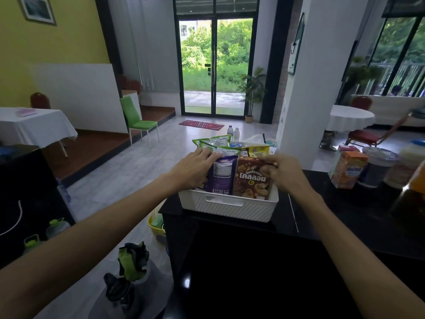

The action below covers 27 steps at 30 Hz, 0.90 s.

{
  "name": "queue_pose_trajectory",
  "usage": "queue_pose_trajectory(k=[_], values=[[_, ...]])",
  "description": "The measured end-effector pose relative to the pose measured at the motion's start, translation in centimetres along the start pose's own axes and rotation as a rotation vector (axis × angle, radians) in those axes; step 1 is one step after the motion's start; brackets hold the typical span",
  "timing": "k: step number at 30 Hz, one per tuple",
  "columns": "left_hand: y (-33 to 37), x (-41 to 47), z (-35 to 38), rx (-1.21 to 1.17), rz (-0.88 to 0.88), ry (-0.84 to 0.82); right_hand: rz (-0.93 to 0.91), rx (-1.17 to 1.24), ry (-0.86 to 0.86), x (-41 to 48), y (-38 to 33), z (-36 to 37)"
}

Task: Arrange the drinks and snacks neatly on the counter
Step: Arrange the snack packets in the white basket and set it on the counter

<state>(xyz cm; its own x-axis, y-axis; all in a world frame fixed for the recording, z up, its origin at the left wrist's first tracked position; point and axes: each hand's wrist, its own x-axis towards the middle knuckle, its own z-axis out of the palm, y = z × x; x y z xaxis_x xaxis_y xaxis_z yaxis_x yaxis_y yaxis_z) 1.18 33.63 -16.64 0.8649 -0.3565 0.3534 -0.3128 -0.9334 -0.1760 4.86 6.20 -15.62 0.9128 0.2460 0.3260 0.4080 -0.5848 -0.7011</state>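
A white plastic basket (226,207) stands on the black counter (299,226), filled with upright snack packs. A purple bag (221,178) and a brown chocolate snack box (251,180) stand at its front; green bags (212,142) and a yellow bag (258,151) stand behind. My left hand (192,170) rests on the top left of the purple bag, fingers curled over its edge. My right hand (284,173) pinches the top right corner of the brown box.
On the counter to the right stand an orange drink carton (348,169), a dark jar with a foil lid (374,168) and other bottles. Two water bottles (232,132) stand beyond the basket. A yellow bucket (157,227) sits on the floor left of the counter.
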Motion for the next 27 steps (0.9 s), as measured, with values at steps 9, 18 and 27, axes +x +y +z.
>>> queue_pose_trajectory(k=[9,18,27], values=[[-0.3,0.0,-0.1,-0.042,0.009,-0.040,-0.047,-0.111,-0.067,1.4,0.5,0.0],[-0.3,-0.1,-0.4,-0.174,-0.031,-0.049,-0.105,-0.138,0.011,0.8,0.6,0.3],[-0.2,0.0,-0.5,-0.163,-0.020,-0.015,-0.155,-0.239,0.009,0.0,0.9,1.2]])
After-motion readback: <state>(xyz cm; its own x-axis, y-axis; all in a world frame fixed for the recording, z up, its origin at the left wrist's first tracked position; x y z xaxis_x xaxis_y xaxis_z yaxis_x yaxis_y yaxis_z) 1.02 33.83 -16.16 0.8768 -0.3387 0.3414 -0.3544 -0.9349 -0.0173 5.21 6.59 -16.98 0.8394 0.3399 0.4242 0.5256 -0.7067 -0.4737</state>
